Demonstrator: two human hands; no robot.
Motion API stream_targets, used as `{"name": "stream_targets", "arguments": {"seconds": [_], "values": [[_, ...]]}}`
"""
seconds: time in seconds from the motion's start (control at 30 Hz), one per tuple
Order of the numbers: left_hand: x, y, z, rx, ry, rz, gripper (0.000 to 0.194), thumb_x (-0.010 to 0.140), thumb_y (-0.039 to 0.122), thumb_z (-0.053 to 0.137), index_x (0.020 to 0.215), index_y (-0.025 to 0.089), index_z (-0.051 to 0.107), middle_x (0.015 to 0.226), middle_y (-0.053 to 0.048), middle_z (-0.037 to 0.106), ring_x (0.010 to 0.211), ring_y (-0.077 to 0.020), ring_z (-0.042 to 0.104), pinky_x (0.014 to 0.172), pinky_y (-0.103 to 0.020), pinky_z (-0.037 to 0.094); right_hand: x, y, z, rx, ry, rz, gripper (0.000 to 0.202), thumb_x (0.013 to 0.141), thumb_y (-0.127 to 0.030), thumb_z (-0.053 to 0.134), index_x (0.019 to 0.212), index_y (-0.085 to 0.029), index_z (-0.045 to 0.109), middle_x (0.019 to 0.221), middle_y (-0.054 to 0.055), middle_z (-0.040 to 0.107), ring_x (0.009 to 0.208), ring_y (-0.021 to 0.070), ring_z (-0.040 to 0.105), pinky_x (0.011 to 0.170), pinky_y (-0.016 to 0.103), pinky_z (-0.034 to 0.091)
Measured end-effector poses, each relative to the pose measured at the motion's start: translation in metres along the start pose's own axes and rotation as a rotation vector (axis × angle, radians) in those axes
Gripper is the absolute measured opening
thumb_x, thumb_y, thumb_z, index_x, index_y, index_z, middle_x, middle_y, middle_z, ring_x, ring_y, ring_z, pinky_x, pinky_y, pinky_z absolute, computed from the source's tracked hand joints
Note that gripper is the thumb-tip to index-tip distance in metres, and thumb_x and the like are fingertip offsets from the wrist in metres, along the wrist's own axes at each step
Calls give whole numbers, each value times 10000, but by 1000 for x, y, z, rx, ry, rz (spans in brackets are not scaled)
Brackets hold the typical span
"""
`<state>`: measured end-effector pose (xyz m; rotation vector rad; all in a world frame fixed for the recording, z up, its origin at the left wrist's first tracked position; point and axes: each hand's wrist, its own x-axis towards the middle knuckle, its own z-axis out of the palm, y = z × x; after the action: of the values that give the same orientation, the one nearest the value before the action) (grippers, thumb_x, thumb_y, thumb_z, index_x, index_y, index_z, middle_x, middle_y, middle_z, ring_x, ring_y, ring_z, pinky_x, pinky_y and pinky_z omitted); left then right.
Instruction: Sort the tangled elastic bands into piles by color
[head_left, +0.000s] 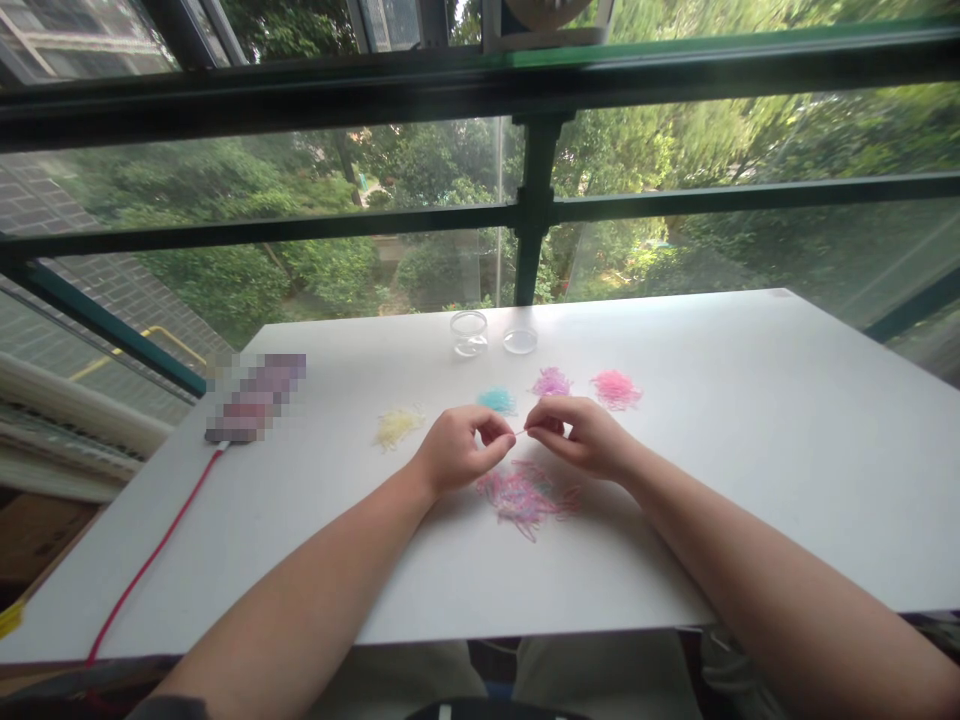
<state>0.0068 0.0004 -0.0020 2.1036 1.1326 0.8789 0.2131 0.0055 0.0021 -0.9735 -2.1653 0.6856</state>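
Between my two hands stretches a thin, pale pink rubber band. My left hand pinches one end of it, and my right hand pinches the other. Just below them lies a mixed pile of small rubber bands, mostly pink and purple with some blue. Beyond the hands are a blue pile, a purple pile and a pink pile. A yellow pile lies left of my left hand.
Toward the back of the white table stand a clear round container and a clear lid. At the left lies a blurred-out phone with a red cable. Green window rails run behind the table.
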Motion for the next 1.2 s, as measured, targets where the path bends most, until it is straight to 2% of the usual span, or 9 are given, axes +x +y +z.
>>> {"name": "stream_targets", "arguments": {"seconds": [0.27, 0.37, 0.43, 0.53, 0.63, 0.7, 0.9, 1.2], "values": [[0, -2, 0, 0, 0, -5, 127, 779, 243, 596, 764, 150, 680, 670, -7, 665, 595, -89, 558, 595, -202, 439, 1, -1, 2, 20, 3, 35, 108, 763, -103, 519, 757, -154, 614, 629, 2, 569, 564, 100, 484, 535, 207, 384], [1, -3, -1, 10, -2, -7, 126, 781, 241, 591, 759, 153, 678, 676, -7, 665, 601, -93, 559, 594, -204, 436, 1, 4, -9, -108, 33, 56, 107, 755, -114, 525, 735, -161, 620, 630, 4, 574, 568, 106, 487, 539, 212, 381], [1, -3, -2, 26, -1, -7, 123, 779, 239, 589, 742, 155, 670, 680, -8, 665, 603, -94, 555, 589, -204, 432, 1, 10, -25, -249, 83, 104, 108, 748, -131, 537, 736, -166, 638, 641, 9, 593, 572, 113, 499, 547, 219, 383], [1, -3, -4, 65, -23, -8, 125, 783, 245, 585, 741, 165, 671, 671, -3, 664, 592, -95, 546, 585, -206, 427, -1, 22, -56, -394, 273, 252, 127, 747, -163, 541, 734, -172, 667, 667, 19, 635, 591, 122, 535, 581, 227, 402], [2, -4, -6, 78, -52, 11, 141, 794, 263, 575, 751, 171, 674, 665, -3, 659, 589, -99, 546, 570, -207, 416, -5, 35, -81, -484, 316, 491, 143, 734, -214, 558, 739, -182, 697, 681, 26, 672, 590, 137, 561, 543, 228, 389], [2, -4, -6, 84, -64, 13, 147, 796, 274, 574, 754, 174, 674, 662, -2, 657, 585, -100, 545, 557, -206, 409, -7, 43, -88, -501, 306, 611, 155, 725, -226, 564, 753, -182, 710, 688, 32, 683, 590, 140, 573, 530, 228, 386], [3, -5, -7, 101, -60, -4, 158, 792, 287, 576, 755, 173, 678, 653, 0, 655, 566, -97, 531, 531, -202, 393, -7, 54, -87, -482, 205, 778, 172, 695, -222, 588, 782, -175, 729, 754, 58, 708, 589, 143, 580, 502, 225, 376], [3, -2, -8, 124, -39, 17, 154, 781, 269, 571, 732, 172, 679, 636, -1, 653, 535, -93, 513, 500, -197, 379, -8, 61, -88, -466, 247, 764, 203, 700, -173, 560, 803, -180, 735, 739, 56, 709, 618, 153, 591, 539, 227, 393]]}}
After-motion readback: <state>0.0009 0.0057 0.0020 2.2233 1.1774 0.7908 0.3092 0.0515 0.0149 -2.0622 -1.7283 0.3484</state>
